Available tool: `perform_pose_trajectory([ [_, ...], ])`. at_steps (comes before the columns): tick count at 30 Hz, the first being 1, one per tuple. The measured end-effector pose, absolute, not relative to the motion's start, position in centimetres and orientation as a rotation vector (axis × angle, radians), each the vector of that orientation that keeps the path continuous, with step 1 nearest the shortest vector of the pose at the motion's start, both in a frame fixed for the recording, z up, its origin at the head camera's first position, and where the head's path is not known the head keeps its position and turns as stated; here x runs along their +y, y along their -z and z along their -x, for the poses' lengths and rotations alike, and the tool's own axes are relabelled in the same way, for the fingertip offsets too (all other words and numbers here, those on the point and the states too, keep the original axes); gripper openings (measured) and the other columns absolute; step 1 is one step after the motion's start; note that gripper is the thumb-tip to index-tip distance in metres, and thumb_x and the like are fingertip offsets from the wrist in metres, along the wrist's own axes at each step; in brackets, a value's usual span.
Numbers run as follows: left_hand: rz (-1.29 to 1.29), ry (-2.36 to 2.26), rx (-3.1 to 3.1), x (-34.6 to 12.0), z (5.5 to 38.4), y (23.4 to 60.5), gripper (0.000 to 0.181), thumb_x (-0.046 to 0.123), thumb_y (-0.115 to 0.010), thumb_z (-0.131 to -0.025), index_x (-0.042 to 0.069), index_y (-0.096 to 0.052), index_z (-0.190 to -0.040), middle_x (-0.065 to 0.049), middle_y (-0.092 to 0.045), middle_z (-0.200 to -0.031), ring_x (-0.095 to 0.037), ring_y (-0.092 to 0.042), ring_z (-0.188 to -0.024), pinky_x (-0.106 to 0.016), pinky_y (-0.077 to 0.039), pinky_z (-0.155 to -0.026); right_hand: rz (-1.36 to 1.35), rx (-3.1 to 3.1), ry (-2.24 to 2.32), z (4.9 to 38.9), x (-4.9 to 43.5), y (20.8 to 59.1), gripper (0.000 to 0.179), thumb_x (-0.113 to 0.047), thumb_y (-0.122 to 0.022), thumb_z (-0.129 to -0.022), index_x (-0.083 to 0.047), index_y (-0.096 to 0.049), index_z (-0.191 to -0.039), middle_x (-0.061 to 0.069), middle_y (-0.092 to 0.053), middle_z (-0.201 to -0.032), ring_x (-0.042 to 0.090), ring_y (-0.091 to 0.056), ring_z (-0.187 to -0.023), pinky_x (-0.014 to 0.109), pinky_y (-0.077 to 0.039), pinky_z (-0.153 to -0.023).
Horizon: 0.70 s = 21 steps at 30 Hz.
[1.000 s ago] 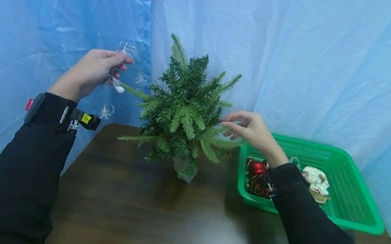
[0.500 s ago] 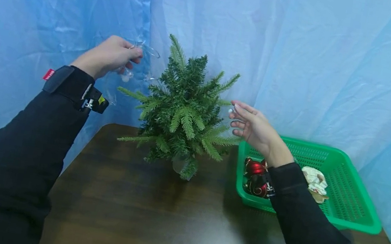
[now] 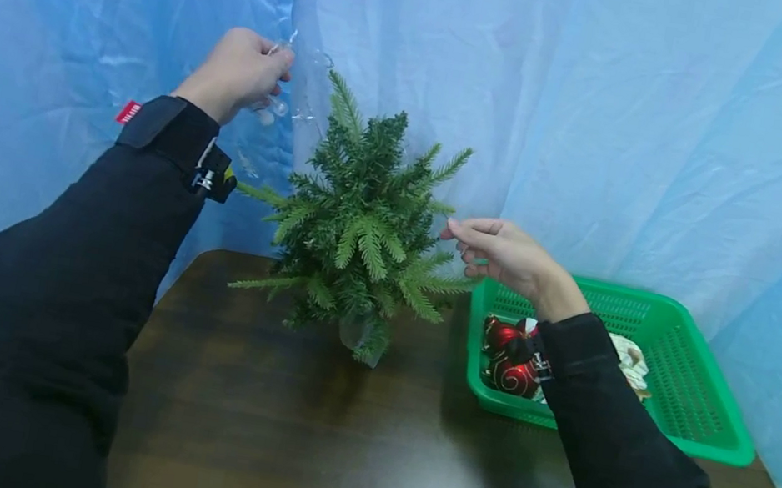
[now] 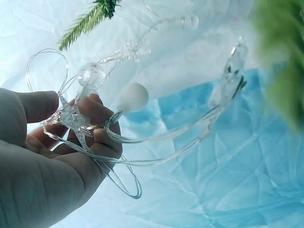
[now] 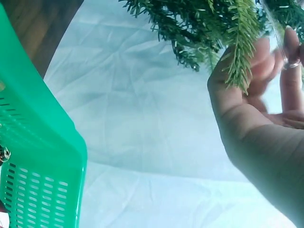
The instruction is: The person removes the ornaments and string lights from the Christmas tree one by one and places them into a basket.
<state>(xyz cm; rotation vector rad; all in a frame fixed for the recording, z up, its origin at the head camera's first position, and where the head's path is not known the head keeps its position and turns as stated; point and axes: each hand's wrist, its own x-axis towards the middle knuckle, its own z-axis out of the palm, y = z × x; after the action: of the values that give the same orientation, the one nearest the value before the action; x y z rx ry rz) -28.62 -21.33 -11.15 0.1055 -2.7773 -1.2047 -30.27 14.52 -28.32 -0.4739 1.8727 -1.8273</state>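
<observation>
A small artificial Christmas tree (image 3: 362, 231) stands on the brown table. Up at its left, my left hand (image 3: 238, 69) holds a looped bundle of string lights (image 4: 135, 97) on thin clear wire. Its bulbs are a clear starfish, a faceted ball, a white ball and snowflakes; some loops hang loose past the fingers. At the tree's right side, my right hand (image 3: 503, 252) has thumb and fingertips together right at the branches. In the right wrist view, a clear strand of the lights (image 5: 274, 23) runs to those fingers, pinched there. Part of the string is hidden behind the tree.
A green plastic basket (image 3: 718, 360) stands on the table at the right, under my right forearm. In it lie red ornament balls (image 3: 514, 376) and a cream-coloured decoration (image 3: 631, 360). Blue cloth (image 3: 610, 100) hangs behind the table (image 3: 270, 445).
My left hand has risen and moved right with the light bundle, up toward treetop height. The right hand spread its fingers a little, then brought thumb and fingertips together near the branches.
</observation>
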Motion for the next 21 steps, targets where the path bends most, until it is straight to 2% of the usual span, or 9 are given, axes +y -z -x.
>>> perform_pose_trajectory([
  [2,-0.110,1.232,-2.764,-20.8,28.8,11.0,0.044,0.039,-0.031,-0.110,0.010,-0.058,-0.130,-0.007,-0.039,-0.156,-0.016,-0.050,-0.115,-0.034,-0.046,-0.098,0.481,1.880,1.864,30.2,14.5,28.3,0.030,-0.031,-0.065,-0.101,-0.005,-0.072,-0.113,0.005,-0.055,-0.111,0.017,-0.045,-0.075,0.031,-0.045,-0.068],
  [4,-0.112,1.266,-2.743,-20.4,28.9,11.0,0.043,0.037,-0.033,-0.110,0.009,-0.058,-0.131,-0.007,-0.040,-0.155,-0.015,-0.052,-0.110,-0.033,-0.046,-0.097,0.493,1.857,1.921,30.3,14.6,28.3,0.022,-0.029,-0.063,-0.102,-0.010,-0.073,-0.103,0.004,-0.055,-0.119,0.017,-0.048,-0.083,0.031,-0.046,-0.072],
  [7,-0.110,1.332,-2.697,-19.8,29.2,10.9,0.042,0.035,-0.034,-0.110,0.009,-0.057,-0.132,-0.005,-0.048,-0.141,-0.010,-0.051,-0.095,-0.031,-0.047,-0.090,0.500,1.780,2.022,30.3,14.7,28.3,0.019,-0.027,-0.062,-0.103,-0.013,-0.072,-0.097,0.002,-0.059,-0.112,0.018,-0.053,-0.094,0.032,-0.048,-0.080],
  [9,-0.097,1.376,-2.652,-19.4,29.2,10.8,0.038,0.035,-0.035,-0.110,0.011,-0.058,-0.128,-0.003,-0.051,-0.122,-0.010,-0.047,-0.085,-0.030,-0.044,-0.080,0.500,1.714,2.075,30.3,14.7,28.1,0.018,-0.026,-0.062,-0.103,-0.012,-0.072,-0.098,0.002,-0.062,-0.103,0.018,-0.055,-0.096,0.033,-0.048,-0.083],
  [11,-0.078,1.414,-2.605,-19.0,29.4,10.9,0.032,0.034,-0.037,-0.110,0.012,-0.059,-0.113,-0.001,-0.049,-0.105,-0.012,-0.043,-0.079,-0.028,-0.040,-0.071,0.492,1.659,2.107,30.3,14.6,28.0,0.016,-0.024,-0.062,-0.103,-0.012,-0.072,-0.103,0.001,-0.062,-0.090,0.017,-0.055,-0.087,0.032,-0.047,-0.081],
  [14,-0.026,1.425,-2.582,-18.4,29.6,11.0,0.031,0.034,-0.038,-0.110,0.010,-0.054,-0.098,-0.002,-0.044,-0.093,-0.013,-0.040,-0.074,-0.026,-0.037,-0.063,0.477,1.623,2.124,30.1,14.4,27.7,0.017,-0.022,-0.061,-0.103,-0.013,-0.072,-0.113,-0.001,-0.053,-0.075,0.016,-0.050,-0.075,0.030,-0.046,-0.074],
  [15,-0.017,1.414,-2.589,-18.2,29.6,11.1,0.030,0.033,-0.039,-0.110,0.010,-0.055,-0.097,-0.001,-0.045,-0.092,-0.013,-0.041,-0.073,-0.025,-0.037,-0.062,0.473,1.628,2.125,30.1,14.3,27.7,0.018,-0.022,-0.060,-0.104,-0.014,-0.071,-0.116,-0.002,-0.050,-0.072,0.016,-0.049,-0.072,0.029,-0.045,-0.072],
  [16,-0.002,1.385,-2.610,-18.1,29.8,11.1,0.032,0.033,-0.040,-0.110,0.009,-0.057,-0.101,-0.001,-0.045,-0.091,-0.012,-0.043,-0.072,-0.024,-0.037,-0.060,0.471,1.625,2.131,30.0,14.2,27.6,0.018,-0.022,-0.060,-0.104,-0.015,-0.071,-0.116,-0.002,-0.049,-0.071,0.016,-0.048,-0.071,0.028,-0.045,-0.070],
  [21,0.042,1.121,-2.758,-17.5,30.3,11.2,0.035,0.038,-0.036,-0.110,0.011,-0.052,-0.094,0.001,-0.039,-0.077,-0.012,-0.042,-0.062,-0.028,-0.035,-0.058,0.442,1.543,2.244,30.0,13.9,27.4,0.014,-0.017,-0.056,-0.106,-0.012,-0.067,-0.113,0.001,-0.062,-0.083,0.018,-0.058,-0.077,0.032,-0.050,-0.077],
])
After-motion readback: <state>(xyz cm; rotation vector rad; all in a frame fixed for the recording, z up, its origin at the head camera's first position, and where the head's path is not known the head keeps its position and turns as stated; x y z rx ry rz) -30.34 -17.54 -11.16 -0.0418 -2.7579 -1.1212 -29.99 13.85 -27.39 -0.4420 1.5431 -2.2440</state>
